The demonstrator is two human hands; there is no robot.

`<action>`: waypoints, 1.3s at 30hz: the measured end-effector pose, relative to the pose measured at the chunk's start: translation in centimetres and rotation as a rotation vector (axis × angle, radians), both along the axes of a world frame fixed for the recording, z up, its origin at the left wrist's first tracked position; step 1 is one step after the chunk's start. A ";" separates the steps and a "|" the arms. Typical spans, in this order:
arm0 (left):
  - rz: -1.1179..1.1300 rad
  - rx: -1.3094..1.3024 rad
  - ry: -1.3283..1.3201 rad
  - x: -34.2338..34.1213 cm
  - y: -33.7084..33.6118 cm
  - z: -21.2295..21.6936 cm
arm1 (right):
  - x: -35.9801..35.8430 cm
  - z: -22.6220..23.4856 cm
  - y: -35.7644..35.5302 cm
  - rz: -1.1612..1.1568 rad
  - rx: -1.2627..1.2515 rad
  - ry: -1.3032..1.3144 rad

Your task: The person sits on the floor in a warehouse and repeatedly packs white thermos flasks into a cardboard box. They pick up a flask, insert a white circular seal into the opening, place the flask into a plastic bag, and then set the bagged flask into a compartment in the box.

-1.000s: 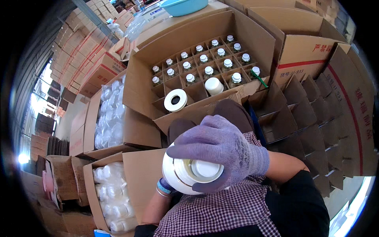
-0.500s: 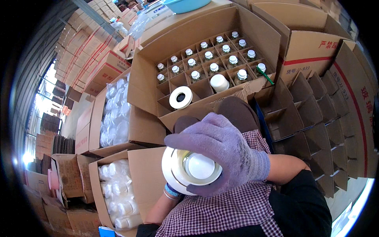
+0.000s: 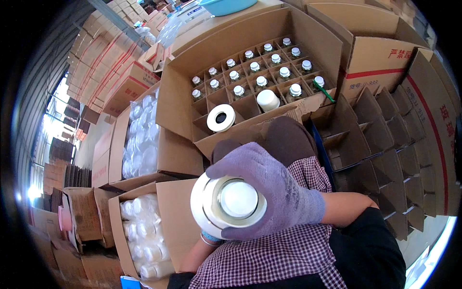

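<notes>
My right hand [image 3: 276, 185], in a grey-purple knit glove, curls around the rim of a round white container [image 3: 198, 204] held over my lap. A smooth white cap [image 3: 238, 199] sits in the middle of the container's opening, inside a paler ring. My left forearm [image 3: 195, 255], with a blue band at the wrist, reaches up beneath the container; the container hides the left hand and its fingers. Just beyond my knees stands a divided carton [image 3: 180, 91] of white-capped clear bottles [image 3: 261, 82]. Its near row holds a white ring-topped piece [image 3: 221, 118] and a larger white-capped one [image 3: 268, 100].
At left are two cartons of plastic-wrapped white parts [image 3: 142, 144] [image 3: 147, 236]. Cardboard dividers [image 3: 373, 149] stand at right, beside an open carton [image 3: 380, 58]. A green strip [image 3: 324, 91] lies at the bottle carton's right edge. A blue basin [image 3: 228, 6] sits at the back.
My right hand and the container have shifted slightly left. The thumb and fingers have slid around the rim, drawing back from its far left side, and the cap shows more fully.
</notes>
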State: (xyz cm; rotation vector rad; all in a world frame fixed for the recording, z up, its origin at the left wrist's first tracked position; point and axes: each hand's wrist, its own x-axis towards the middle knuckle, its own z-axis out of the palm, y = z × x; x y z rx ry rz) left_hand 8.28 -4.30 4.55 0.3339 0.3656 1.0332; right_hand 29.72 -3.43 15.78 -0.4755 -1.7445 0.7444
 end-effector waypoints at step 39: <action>0.494 -0.017 0.457 -11.8 1.8 -2.4 | 6.2 -17.2 29.5 -0.627 -0.336 -1.455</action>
